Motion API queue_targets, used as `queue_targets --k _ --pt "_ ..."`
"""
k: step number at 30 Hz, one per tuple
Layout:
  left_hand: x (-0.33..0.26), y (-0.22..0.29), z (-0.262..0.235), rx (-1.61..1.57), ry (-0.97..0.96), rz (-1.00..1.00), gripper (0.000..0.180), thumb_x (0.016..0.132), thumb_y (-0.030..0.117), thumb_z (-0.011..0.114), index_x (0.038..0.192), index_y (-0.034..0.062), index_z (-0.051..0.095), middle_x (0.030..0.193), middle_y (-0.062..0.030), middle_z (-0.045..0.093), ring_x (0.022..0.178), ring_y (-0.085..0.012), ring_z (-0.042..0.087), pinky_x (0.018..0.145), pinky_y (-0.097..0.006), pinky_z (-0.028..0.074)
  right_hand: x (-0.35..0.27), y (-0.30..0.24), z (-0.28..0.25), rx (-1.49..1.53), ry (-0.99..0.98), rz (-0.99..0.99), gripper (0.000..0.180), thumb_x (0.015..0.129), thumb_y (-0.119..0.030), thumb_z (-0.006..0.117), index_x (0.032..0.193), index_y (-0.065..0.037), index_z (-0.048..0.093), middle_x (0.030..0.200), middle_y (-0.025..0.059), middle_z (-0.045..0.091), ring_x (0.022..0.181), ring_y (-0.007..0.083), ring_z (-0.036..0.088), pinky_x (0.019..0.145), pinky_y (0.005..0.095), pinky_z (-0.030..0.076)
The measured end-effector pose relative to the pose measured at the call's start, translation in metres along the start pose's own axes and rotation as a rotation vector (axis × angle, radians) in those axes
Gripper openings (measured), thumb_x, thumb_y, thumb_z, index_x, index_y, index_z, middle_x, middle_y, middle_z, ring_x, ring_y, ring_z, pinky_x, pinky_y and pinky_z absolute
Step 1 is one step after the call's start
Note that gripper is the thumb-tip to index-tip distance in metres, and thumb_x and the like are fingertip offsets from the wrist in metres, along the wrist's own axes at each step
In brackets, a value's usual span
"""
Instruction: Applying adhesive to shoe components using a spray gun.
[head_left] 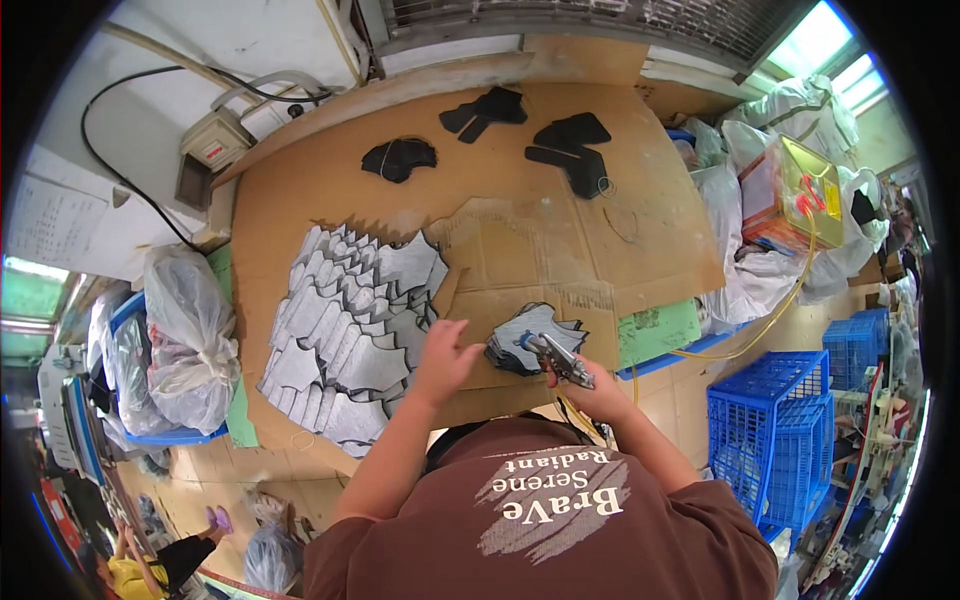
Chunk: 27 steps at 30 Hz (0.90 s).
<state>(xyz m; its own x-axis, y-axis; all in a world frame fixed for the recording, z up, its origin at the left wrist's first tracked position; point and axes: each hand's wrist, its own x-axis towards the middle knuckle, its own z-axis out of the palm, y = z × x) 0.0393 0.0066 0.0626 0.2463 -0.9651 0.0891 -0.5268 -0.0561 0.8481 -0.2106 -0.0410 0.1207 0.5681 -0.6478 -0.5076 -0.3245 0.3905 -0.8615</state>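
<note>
A metal spray gun (562, 361) is gripped in my right hand (600, 393), its blue-tipped nozzle pointing left over a small stack of grey cut pieces (528, 330) with dark edges. My left hand (447, 355) hovers between that stack and a large spread, its fingers apart and nothing visible in them. The spread is made of many overlapping grey pieces (345, 325) with jagged dark edges, laid in rows on the left of the cardboard-covered table (480, 260). A yellow hose (580, 415) runs below the gun, beside my body.
Black cut pieces (578, 155) lie at the table's far side, some with loose rubber bands. To the right, a square tin (790, 195) with a yellow hose rests among white plastic bags. Blue crates (770, 435) stand on the floor at right. Filled plastic bags (190, 340) flank the left edge.
</note>
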Motion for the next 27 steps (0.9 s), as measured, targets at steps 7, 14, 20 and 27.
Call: queue_targets --k 7,14,20,27 --pt "0.016 -0.004 0.038 -0.075 -0.205 -0.039 0.034 0.066 0.011 0.071 0.095 -0.0022 0.061 0.084 -0.0135 0.054 0.077 -0.0287 0.053 0.07 -0.035 0.045 0.002 0.003 0.001 0.026 0.03 0.029 0.02 0.075 -0.006 0.053 0.094 -0.002 0.054 0.08 0.0011 0.056 0.077 0.0097 0.051 0.073 0.0246 0.042" --pt "0.016 0.0 0.037 -0.068 -0.167 -0.026 0.032 0.064 0.008 0.071 0.093 -0.001 0.061 0.083 -0.013 0.053 0.075 -0.0273 0.054 0.068 -0.034 0.045 0.007 0.016 0.002 0.033 0.034 -0.066 0.016 0.075 -0.005 0.053 0.091 -0.002 0.054 0.078 0.0012 0.055 0.075 0.0099 0.052 0.071 0.0253 0.042" --pt "0.015 0.002 0.036 -0.067 -0.158 -0.008 0.031 0.064 0.005 0.071 0.092 -0.0009 0.06 0.082 -0.0125 0.053 0.074 -0.0265 0.054 0.067 -0.033 0.045 0.001 0.008 -0.005 0.077 0.08 -0.005 0.019 0.075 -0.004 0.052 0.093 -0.003 0.054 0.078 0.0006 0.055 0.075 0.0102 0.052 0.071 0.025 0.042" --pt "0.016 0.006 0.036 -0.066 -0.15 -0.013 0.029 0.063 0.004 0.071 0.09 -0.0008 0.06 0.079 -0.0116 0.051 0.072 -0.0262 0.052 0.066 -0.033 0.044 -0.008 0.007 -0.02 0.09 0.176 -0.004 0.021 0.075 -0.002 0.05 0.096 -0.004 0.053 0.079 0.0001 0.054 0.076 0.0096 0.052 0.071 0.0243 0.042"
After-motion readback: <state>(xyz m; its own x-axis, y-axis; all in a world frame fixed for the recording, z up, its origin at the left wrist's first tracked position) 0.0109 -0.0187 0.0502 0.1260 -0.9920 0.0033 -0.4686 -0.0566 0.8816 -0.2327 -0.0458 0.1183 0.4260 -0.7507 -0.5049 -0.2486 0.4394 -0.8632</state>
